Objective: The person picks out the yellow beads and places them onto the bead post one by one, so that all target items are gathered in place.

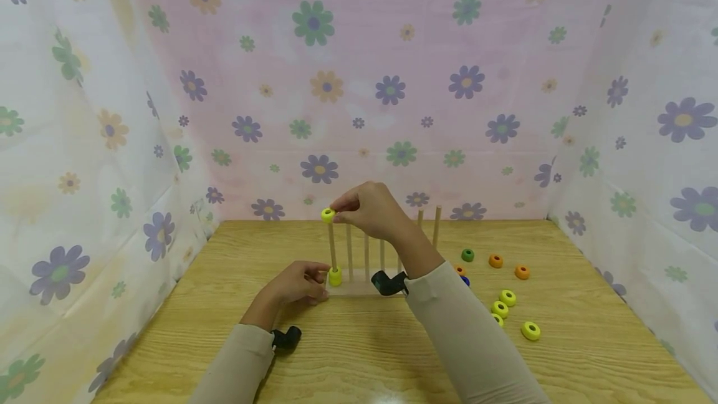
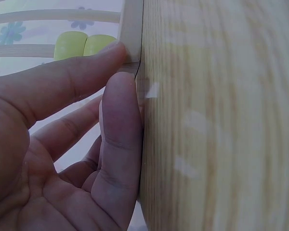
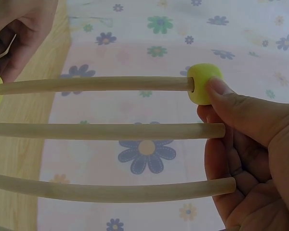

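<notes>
My right hand pinches a yellow bead between thumb and fingers. In the right wrist view this bead sits on the tip of the end peg. Two yellow beads are stacked at the bottom of that peg, at the left of the wooden peg stand. My left hand holds the left end of the stand's base, its index finger and thumb at the corner. Several upright pegs stand in a row, partly hidden by my right arm.
Right of the stand, loose beads lie on the wooden table: several yellow ones, orange ones, a green one and a blue one partly behind my sleeve. Flowered cloth encloses the table's back and sides.
</notes>
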### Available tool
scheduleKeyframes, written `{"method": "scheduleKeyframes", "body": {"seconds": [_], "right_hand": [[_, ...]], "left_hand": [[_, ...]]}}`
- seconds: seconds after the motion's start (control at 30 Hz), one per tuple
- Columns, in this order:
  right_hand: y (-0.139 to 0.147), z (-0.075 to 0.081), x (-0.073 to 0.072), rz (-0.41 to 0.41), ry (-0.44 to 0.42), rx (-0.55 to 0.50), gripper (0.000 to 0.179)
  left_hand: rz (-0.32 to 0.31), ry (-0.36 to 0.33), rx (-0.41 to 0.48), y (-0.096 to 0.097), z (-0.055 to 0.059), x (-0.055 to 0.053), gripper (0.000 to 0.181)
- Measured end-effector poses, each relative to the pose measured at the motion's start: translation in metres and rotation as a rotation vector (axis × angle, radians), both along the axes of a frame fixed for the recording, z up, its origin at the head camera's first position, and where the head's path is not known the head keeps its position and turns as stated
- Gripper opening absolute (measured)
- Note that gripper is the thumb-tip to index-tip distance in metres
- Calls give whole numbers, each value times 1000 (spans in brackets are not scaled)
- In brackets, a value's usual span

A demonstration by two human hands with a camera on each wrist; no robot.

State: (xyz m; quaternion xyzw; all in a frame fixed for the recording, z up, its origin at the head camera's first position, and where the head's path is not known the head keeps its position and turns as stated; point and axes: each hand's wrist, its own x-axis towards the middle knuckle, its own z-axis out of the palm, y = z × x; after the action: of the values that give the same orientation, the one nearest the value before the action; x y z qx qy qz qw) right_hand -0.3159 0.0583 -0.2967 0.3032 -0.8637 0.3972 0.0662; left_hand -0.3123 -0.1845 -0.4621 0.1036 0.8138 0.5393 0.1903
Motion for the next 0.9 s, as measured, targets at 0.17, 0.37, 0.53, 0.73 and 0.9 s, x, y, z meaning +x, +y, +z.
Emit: {"method": "scheduleKeyframes", "body": {"seconds": [0.17, 0.37, 0.53, 0.73, 0.9], "right_hand": [[1, 0, 0, -1, -1, -4, 11], [2, 1, 1, 9, 2, 0, 15], [3, 2, 1, 3, 14, 14, 18], [4, 0, 0, 12, 20, 4, 17], [4, -1, 0, 19, 23, 2, 18]], "left_hand": [[3, -2, -5, 0, 1, 1, 68], [3, 2, -13, 0, 1, 1, 68], [3, -1, -3, 1, 1, 1, 69], [5, -1, -2, 1, 1, 1, 71], [-3, 5, -6, 1, 0, 1, 71]]}}
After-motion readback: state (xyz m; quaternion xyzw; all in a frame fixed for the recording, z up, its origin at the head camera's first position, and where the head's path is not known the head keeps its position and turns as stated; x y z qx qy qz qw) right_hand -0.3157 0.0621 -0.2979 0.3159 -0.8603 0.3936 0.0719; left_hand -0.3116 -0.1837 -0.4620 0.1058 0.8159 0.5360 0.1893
